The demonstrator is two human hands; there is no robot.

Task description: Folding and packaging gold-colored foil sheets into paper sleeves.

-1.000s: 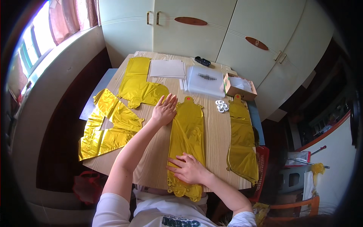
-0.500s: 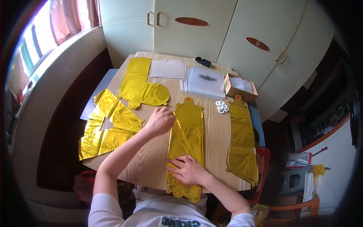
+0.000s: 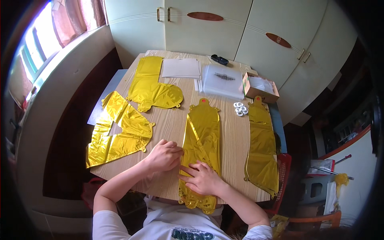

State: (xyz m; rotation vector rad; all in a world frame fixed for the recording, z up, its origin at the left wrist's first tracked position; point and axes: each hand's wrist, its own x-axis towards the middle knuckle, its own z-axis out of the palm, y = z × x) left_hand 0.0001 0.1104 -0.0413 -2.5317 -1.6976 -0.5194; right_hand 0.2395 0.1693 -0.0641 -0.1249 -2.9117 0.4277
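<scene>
Gold foil lies well to the left of the middle strip (image 3: pixel 208 124): an angular, shiny sheet (image 3: pixel 134 132), with a gap where we see wood. Nearer the strip, beyond its left side, we find an L-shaped foil piece (image 3: pixel 146 86). Our left hand (image 3: pixel 164 155) is at the strip's left long edge, fingers curled in; whether they pinch the foil, or even touch it, we cannot tell. Past the strip's far end, slightly left, we have pale cards (image 3: pixel 181 68).

The strip itself points away from us, its red-dotted tab farthest and its scalloped near end over the table's edge. We judge that this matters most: the long axis runs away from us, the left hand flanks it roughly midway, and our right hand (image 3: pixel 203 179) lies directly on it, the nearer of the two. That right hand is palm down on the strip's near half, fingers spread leftward, gripping nothing. A slanting crease runs down toward it.

Beyond the strip's far end, to the right, we see clear sheets (image 3: pixel 218 86); right of its tab, white rings (image 3: pixel 240 109), then a cardboard box (image 3: pixel 266 96). Well right of the strip lies another foil length (image 3: pixel 262 148).
</scene>
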